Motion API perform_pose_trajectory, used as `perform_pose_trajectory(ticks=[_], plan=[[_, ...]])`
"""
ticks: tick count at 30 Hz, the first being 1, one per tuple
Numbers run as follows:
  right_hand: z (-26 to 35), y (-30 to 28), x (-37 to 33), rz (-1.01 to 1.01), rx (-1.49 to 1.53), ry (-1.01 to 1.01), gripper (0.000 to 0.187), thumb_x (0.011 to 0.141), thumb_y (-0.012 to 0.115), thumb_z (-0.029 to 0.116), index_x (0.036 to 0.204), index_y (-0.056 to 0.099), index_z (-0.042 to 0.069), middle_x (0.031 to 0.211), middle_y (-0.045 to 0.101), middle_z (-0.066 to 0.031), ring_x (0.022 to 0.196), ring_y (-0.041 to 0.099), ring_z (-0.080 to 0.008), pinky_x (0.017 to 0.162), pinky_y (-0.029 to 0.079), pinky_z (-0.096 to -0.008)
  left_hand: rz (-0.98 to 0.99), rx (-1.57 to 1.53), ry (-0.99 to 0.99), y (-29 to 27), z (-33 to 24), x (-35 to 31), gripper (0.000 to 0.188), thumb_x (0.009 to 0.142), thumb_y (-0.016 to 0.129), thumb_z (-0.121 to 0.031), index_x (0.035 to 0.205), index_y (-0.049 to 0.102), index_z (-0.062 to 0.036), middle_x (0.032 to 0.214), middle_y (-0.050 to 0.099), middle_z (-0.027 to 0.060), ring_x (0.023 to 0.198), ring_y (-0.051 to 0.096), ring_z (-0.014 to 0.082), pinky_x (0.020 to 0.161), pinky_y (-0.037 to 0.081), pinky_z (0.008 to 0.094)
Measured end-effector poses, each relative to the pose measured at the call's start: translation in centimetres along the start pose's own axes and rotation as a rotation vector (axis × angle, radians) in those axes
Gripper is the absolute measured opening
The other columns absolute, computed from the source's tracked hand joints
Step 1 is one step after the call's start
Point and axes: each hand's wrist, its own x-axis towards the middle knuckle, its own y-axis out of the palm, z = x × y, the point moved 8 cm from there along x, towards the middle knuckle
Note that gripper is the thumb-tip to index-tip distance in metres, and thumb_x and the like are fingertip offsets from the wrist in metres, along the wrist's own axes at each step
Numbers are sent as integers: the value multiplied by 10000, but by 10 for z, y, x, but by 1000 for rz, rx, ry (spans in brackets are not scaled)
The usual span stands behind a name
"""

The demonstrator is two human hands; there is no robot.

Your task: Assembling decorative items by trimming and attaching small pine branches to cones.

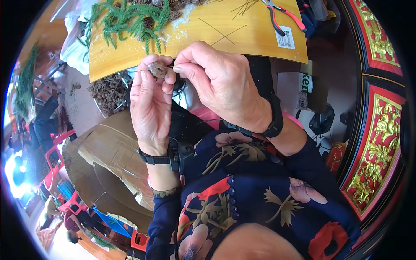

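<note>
My left hand (150, 106) holds a small brown pine cone (157, 69) between thumb and fingers, just off the near edge of the yellow tabletop (190, 48). Close on its right, my right hand (225, 84) pinches a thin wire (172, 67) that runs to the cone. How the wire sits around the cone is too small to make out. Beyond my hands, green artificial pine sprigs (130, 19) lie on the table with several more pine cones (148, 23) among them.
Red-handled pliers (286, 16) rest at the table's far right beside a white label (285, 38). Loose wires (223, 35) lie crossed on the top. A heap of pine cones (108, 93) sits below the table's left edge, above a large cardboard box (104, 151). Carved red-and-gold panels (377, 151) stand at right.
</note>
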Motion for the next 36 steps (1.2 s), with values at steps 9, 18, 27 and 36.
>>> perform_pose_trajectory(ticks=[9,18,27,36], plan=[[-6,1,1,39,59,-15,58,817,630,5,860,597,25,700,629,-95,616,642,-209,550,486,-267,-20,63,-17,-7,3,-3,264,963,486,-161,1172,504,0,1102,552,123,892,526,181,805,453,272],[-6,-3,4,48,92,-18,51,822,626,9,870,611,19,708,633,-102,637,640,-205,569,484,-258,-7,106,-3,-3,2,-4,274,958,501,-183,1161,509,1,1083,556,122,865,525,179,780,456,273],[-10,-5,5,83,116,-3,49,821,620,3,869,613,9,706,640,-101,633,643,-178,573,487,-246,-17,201,-31,1,5,-4,273,957,503,-185,1144,506,14,1024,569,132,823,537,174,748,462,256],[-13,-7,5,114,86,-3,39,821,616,3,859,617,9,688,639,-95,633,650,-188,572,491,-254,-5,226,-67,3,8,-3,253,960,490,-191,1106,507,14,993,580,137,785,531,162,686,446,232]])
